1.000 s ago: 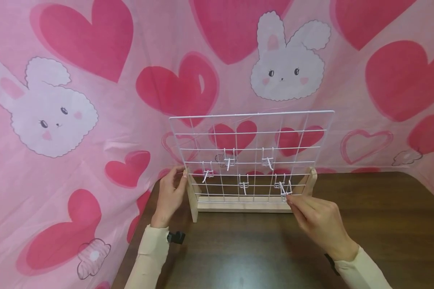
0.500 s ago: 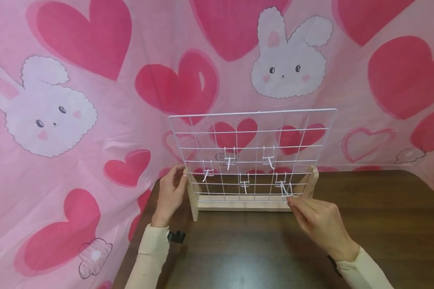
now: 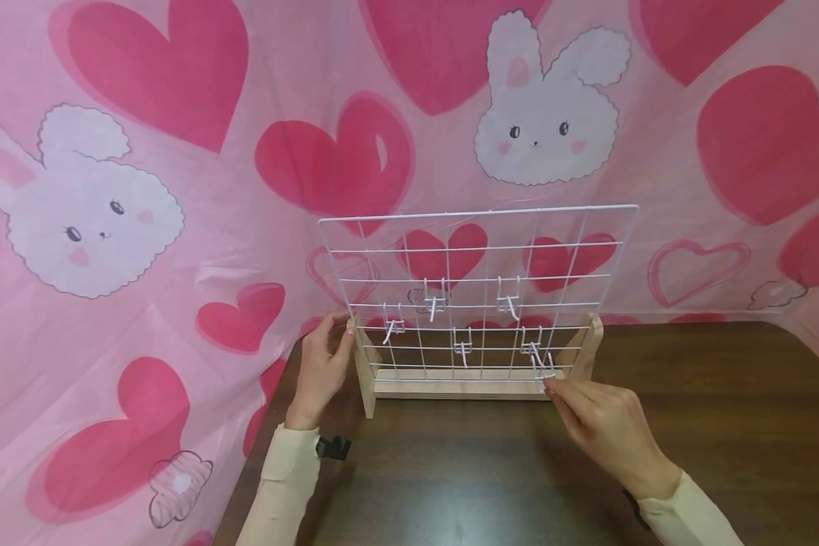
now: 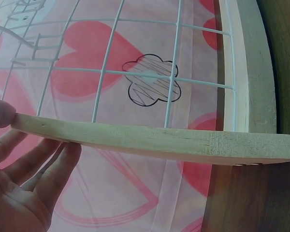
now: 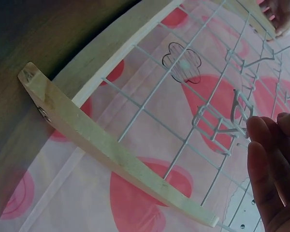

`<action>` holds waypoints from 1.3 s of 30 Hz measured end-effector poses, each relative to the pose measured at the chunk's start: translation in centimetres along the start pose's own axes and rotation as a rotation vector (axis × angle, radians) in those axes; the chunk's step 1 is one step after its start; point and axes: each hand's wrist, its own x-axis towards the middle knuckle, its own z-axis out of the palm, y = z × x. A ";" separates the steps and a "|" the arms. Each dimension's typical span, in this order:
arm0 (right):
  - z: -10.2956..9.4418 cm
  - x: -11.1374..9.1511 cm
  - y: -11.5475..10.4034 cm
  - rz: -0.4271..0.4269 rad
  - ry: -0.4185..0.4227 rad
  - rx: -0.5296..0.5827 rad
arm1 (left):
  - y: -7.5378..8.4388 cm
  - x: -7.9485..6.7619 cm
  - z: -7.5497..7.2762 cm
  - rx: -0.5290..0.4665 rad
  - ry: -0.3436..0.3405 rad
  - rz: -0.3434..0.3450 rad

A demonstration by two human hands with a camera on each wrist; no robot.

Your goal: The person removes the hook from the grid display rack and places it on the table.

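Observation:
A white wire grid [image 3: 478, 213] stands in a pale wooden frame with a flat base bar [image 3: 450, 390]. Several white wire hooks hang on it, among them an upper hook [image 3: 434, 305] and a lower right hook [image 3: 531, 348]. My left hand [image 3: 319, 371] holds the upper end of the left wooden side piece [image 4: 135, 140], thumb on one face and fingers on the other. Between thumb and fingertips, my right hand [image 3: 610, 425] pinches a loose white wire hook [image 5: 235, 104] right by the lower right hook's prong. Whether the two touch, I cannot tell.
The frame stands on a dark brown wooden table [image 3: 437, 470]. Behind and to the left hangs a pink cloth [image 3: 287, 68] with hearts and rabbits. The right wooden side piece [image 3: 587, 349] rises just beyond my right hand.
My right hand and the pinched hook have shifted slightly down and to the right, toward me. My left hand stays on the side piece.

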 end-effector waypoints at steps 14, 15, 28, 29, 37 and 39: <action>0.4 -1.4 0.1 -0.012 -0.029 -0.011 | 0.1 -0.2 0.0 0.017 -0.001 0.008; 0.4 -1.4 0.2 -0.010 -0.040 -0.015 | 0.2 -0.2 0.0 0.017 0.000 0.010; 0.3 -2.3 0.6 0.027 -0.138 -0.019 | 0.3 0.0 0.0 0.023 -0.005 -0.023; 0.3 -2.3 0.6 0.027 -0.139 -0.018 | 0.4 0.0 0.0 0.027 -0.003 -0.027; 0.4 -2.8 0.9 0.003 -0.137 -0.024 | 0.5 0.0 0.3 0.017 0.006 -0.039; 0.5 -3.0 1.0 0.006 -0.149 -0.030 | 0.4 0.0 0.2 0.019 0.006 -0.037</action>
